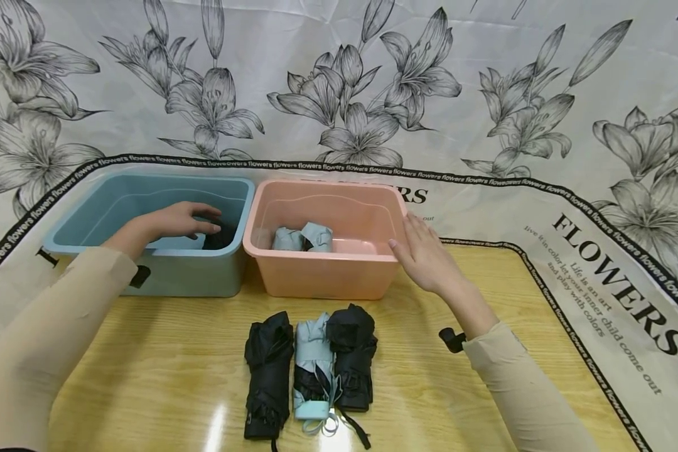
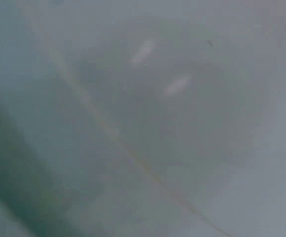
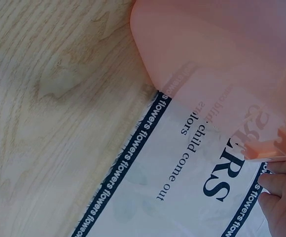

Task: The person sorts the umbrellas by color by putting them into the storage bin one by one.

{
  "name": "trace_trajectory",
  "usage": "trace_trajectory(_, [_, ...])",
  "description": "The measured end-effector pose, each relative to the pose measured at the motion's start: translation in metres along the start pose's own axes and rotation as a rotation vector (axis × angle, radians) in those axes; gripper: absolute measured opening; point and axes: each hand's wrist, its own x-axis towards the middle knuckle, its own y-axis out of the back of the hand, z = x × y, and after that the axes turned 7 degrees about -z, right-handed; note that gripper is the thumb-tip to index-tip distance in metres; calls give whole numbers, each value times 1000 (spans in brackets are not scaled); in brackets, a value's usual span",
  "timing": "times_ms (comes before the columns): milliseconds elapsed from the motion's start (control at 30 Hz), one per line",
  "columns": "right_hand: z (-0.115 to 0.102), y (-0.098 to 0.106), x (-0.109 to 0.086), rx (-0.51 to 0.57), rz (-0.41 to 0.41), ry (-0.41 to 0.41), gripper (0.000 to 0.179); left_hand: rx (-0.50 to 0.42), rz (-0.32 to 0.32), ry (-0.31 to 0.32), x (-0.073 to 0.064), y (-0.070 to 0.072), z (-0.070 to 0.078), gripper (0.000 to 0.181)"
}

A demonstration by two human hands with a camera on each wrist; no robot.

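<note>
My left hand reaches over the front rim of the blue bin, its fingers loosely bent above a black bundle that is partly hidden by the hand and rim. A light blue item lies beside it in the bin. The left wrist view is a blur of grey-blue surface. At the pink bin, my right hand rests on the right side, fingers straight along the outer wall, thumb at the rim. Two light blue folded umbrellas lie inside the pink bin.
On the wooden table in front of the bins lie two black folded umbrellas with a light blue folded umbrella between them, cords toward me. A flower-printed cloth hangs behind the bins and runs down the right side.
</note>
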Motion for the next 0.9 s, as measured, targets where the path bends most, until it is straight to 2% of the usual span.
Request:
trace_trajectory(200, [2, 1, 1, -1, 9, 4, 80, -51, 152, -62, -21, -7, 10, 64])
trace_trajectory(400, [3, 1, 0, 11, 14, 1, 81, -138, 346, -130, -47, -27, 27, 55])
trace_trajectory(533, [3, 0, 0, 11, 16, 4, 83, -198, 493, -220, -65, -51, 33, 51])
trace_trajectory(700, [3, -2, 0, 18, 16, 9, 83, -211, 664, -359, -80, -92, 37, 42])
trace_trajectory(800, [3, -3, 1, 24, 20, 11, 83, -232, 730, -442, -87, -115, 39, 38])
trace_trajectory(900, [3, -3, 0, 30, 23, 15, 83, -258, 753, -504, -91, -136, 40, 36])
